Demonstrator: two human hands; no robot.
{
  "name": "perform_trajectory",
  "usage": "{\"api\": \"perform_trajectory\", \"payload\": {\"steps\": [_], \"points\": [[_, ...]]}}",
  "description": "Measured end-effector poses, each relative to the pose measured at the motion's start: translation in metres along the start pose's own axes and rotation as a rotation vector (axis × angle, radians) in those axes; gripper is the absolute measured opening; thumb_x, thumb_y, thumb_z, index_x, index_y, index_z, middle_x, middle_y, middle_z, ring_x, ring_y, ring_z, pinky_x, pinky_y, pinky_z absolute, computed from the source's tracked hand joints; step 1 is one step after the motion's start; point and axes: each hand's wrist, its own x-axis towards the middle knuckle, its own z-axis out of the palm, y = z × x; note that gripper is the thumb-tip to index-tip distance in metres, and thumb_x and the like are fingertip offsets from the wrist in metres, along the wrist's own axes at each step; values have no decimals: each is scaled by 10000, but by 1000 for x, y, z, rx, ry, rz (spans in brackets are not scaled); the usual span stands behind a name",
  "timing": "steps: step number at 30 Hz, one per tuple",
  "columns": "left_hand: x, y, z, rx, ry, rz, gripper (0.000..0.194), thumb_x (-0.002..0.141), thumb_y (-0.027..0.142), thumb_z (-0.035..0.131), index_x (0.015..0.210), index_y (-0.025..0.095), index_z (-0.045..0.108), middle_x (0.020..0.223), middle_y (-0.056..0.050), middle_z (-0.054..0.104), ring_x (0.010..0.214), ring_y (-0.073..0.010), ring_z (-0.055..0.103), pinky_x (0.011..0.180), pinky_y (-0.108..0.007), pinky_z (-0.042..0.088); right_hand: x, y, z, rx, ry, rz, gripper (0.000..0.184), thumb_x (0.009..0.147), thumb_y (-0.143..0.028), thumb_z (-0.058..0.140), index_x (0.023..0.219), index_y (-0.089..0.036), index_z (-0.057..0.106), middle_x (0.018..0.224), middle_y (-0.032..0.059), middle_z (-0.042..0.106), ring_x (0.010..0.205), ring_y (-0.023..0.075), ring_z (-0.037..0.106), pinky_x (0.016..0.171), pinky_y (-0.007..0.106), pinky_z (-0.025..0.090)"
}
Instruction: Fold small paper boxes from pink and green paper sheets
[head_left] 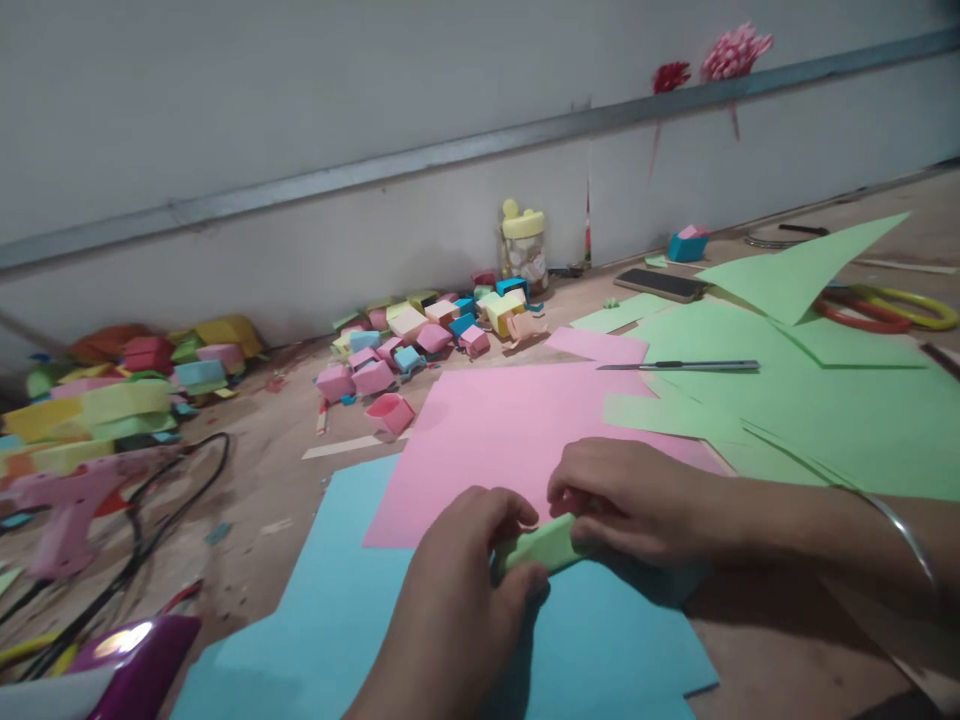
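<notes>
A small folded strip of light green paper [541, 545] is held between both hands, above a blue paper sheet [337, 590]. My left hand [472, 580] grips its left end between thumb and fingers. At the right end, my right hand [622, 495] pinches it the same way. Just beyond lies a pink paper sheet [495, 420], partly over the blue one. A slim craft knife [690, 366] rests across the pink sheet's far right corner and the green paper sheets [847, 420].
Many small folded paper boxes [373, 376] are heaped by the wall, near a yellow-lidded jar [525, 245]. On the left lie a pink glue gun [67, 500] with a black cord and a purple object [146, 660]. A phone [660, 284] and scissors [907, 307] are at the right.
</notes>
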Motion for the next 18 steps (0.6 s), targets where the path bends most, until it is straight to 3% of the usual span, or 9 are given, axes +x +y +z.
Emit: {"api": "perform_trajectory", "payload": {"steps": [4, 6, 8, 13, 18], "points": [[7, 7, -2, -504, 120, -94, 324, 631, 173, 678, 949, 198, 621, 721, 32, 561, 661, -145, 545, 606, -275, 450, 1, -2, -8, 233, 16, 127, 82, 813, -144, 542, 741, -138, 582, 716, 9, 562, 677, 125, 502, 598, 227, 377], [7, 11, 0, -800, 227, -167, 413, 616, 242, 743, 1009, 189, 631, 761, 15, 630, 682, -141, 588, 610, -251, 480, 0, -4, -9, 362, 89, 218, 102, 830, -168, 538, 754, -146, 602, 693, -4, 562, 641, 114, 498, 575, 218, 379], [6, 16, 5, -994, 236, -203, 407, 602, 281, 775, 981, 168, 680, 818, -35, 712, 740, -165, 633, 660, -258, 504, 0, -5, -9, 408, 186, 220, 111, 838, -190, 549, 764, -152, 623, 705, -2, 565, 638, 112, 495, 577, 219, 382], [4, 19, 15, -998, 302, -123, 262, 522, 295, 831, 754, 191, 770, 827, -81, 763, 854, -260, 669, 754, -322, 534, -1, -2, 2, 252, 383, -22, 104, 842, -159, 515, 777, -148, 596, 762, 37, 577, 717, 140, 506, 644, 246, 391], [4, 19, 18, -997, 388, -68, 252, 494, 324, 844, 709, 214, 774, 751, -75, 764, 781, -266, 688, 768, -350, 545, 0, 4, 14, 53, 438, -174, 108, 834, -191, 509, 770, -139, 579, 729, 59, 570, 680, 155, 472, 605, 258, 359]]}}
